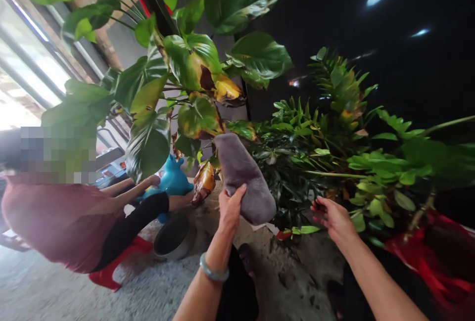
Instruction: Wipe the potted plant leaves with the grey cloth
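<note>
Grey cloth (pixel 241 172) held up under the big-leaved plant (pixel 193 61)

The left hand (pixel 230 207), a pale bracelet (pixel 213 269) on its wrist, is closed on the cloth's lower edge, thumb in front. The cloth's top reaches a yellowed leaf (pixel 200 115) low on the plant. The right hand (pixel 334 217) is open and holds nothing, fingers loosely spread, right of the plant beside a fine-leaved shrub (pixel 326 128). Left of the plant are a person in red (pixel 63 222), a blue toy (pixel 172 177) and a metal bowl (pixel 172 237)
</note>
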